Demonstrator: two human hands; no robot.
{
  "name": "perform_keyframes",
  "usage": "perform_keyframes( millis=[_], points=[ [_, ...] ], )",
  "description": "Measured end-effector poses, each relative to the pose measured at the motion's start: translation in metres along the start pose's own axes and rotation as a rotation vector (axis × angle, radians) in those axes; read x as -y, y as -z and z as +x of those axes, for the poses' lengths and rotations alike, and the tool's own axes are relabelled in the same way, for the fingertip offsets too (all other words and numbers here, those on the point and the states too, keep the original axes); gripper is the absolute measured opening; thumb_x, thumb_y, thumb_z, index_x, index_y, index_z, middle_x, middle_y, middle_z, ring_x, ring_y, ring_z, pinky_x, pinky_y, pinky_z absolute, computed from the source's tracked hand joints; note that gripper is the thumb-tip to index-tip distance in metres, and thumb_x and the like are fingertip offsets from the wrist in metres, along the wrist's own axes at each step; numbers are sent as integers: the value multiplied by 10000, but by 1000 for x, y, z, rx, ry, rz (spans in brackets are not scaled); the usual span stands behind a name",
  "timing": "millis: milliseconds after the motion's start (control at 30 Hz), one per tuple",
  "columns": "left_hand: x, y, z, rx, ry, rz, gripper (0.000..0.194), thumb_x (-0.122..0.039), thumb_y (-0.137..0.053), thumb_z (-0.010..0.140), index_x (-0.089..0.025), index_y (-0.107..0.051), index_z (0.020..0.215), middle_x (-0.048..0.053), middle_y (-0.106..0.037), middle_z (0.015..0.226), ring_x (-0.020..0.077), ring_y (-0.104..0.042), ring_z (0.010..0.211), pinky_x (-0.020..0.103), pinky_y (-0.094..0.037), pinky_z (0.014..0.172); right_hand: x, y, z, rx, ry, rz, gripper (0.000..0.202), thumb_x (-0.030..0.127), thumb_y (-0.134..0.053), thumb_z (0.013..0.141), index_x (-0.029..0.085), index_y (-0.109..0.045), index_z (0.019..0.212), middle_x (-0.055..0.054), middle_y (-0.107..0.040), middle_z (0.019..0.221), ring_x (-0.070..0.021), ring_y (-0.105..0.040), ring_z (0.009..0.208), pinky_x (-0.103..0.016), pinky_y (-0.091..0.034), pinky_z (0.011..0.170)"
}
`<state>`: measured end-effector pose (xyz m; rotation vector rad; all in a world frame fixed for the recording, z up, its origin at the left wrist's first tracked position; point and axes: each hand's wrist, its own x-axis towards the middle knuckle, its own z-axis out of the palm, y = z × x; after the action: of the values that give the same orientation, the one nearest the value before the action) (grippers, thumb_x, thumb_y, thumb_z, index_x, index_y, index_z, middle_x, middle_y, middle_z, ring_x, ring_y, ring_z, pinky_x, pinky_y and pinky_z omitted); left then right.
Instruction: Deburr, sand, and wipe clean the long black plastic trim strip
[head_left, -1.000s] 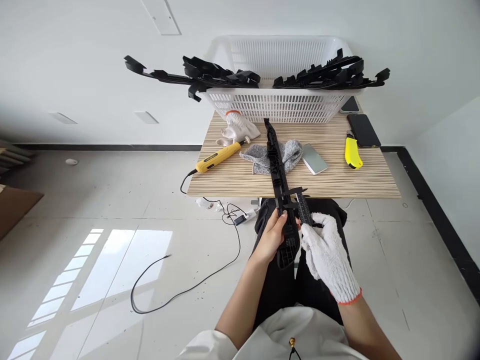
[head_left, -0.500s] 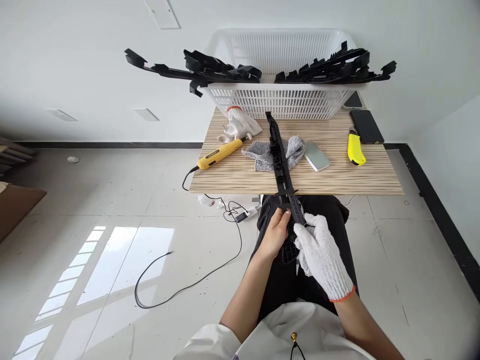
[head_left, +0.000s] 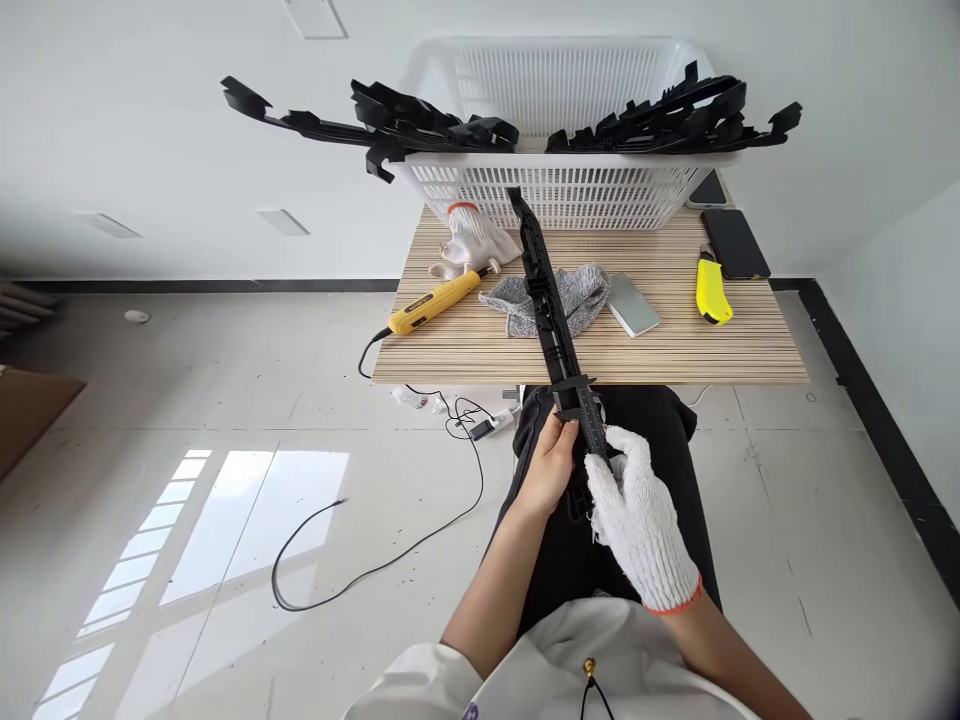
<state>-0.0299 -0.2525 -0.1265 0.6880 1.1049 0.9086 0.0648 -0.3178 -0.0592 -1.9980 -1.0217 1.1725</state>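
Observation:
A long black plastic part slants from above my lap up over the table toward the basket. Bare and closed round its lower end is my left hand. My right hand, in a white knit glove with an orange cuff, grips a dark caliper. The caliper's jaws lie across the black part near the table's front edge. Behind the part, a grey cloth rests on the table. The lower end of the part is partly hidden by my hands.
The wooden table bears a white basket with black parts across its rim, a glove, a yellow corded tool, a green-grey box, a yellow cutter and a black phone-like object.
The upper end of the black part has swung left and up, toward the basket. My gloved hand has shifted slightly left, still holding the caliper. The whole view has moved a little.

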Motion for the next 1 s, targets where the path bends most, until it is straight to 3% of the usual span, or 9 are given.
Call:
perform_keyframes(
  millis=[167,400,567,667,867,1000],
  points=[
    [-1,0,-1,29,27,-21,305,-481,-630,952,-232,-657,1126,54,-768,1008,262,-719,998,336,-575,791,-4,3,-1,-37,15,-75,466,583,-527,969,308,-513,1344,5,-697,865,-143,-626,503,-269,-518,472],
    [-6,-1,-2,6,57,33,389,-523,-668,917,-235,-676,1178,60,-780,1015,225,-716,781,313,-569,652,-7,4,3,-3,14,61,450,565,-582,952,296,-532,1309,36,-666,761,-135,-595,470,-252,-505,431],
    [-10,-2,-2,37,118,-57,400,-544,-681,886,-236,-664,1141,53,-767,998,281,-757,847,372,-609,667,-6,3,4,79,11,169,461,518,-615,940,326,-544,1353,63,-631,726,-122,-579,478,-239,-517,429],
    [-11,-2,-2,34,133,-94,368,-532,-675,887,-239,-649,1108,49,-772,992,289,-765,870,395,-621,700,-7,0,3,65,6,221,472,513,-621,938,324,-515,1358,84,-602,682,-114,-539,438,-228,-484,392],
    [-12,-2,-3,7,90,-6,371,-528,-643,926,-233,-655,1151,71,-790,1005,297,-759,923,342,-571,672,-14,-4,4,56,-37,250,365,585,-614,935,268,-468,1043,86,-594,616,-127,-513,358,-228,-395,316],
    [-14,-2,-4,-27,67,52,295,-465,-604,968,-217,-667,1115,68,-797,972,235,-729,789,309,-537,661,-12,-2,4,51,-39,238,355,581,-606,946,271,-508,1089,93,-586,611,-111,-499,364,-216,-402,331]
  ],
)
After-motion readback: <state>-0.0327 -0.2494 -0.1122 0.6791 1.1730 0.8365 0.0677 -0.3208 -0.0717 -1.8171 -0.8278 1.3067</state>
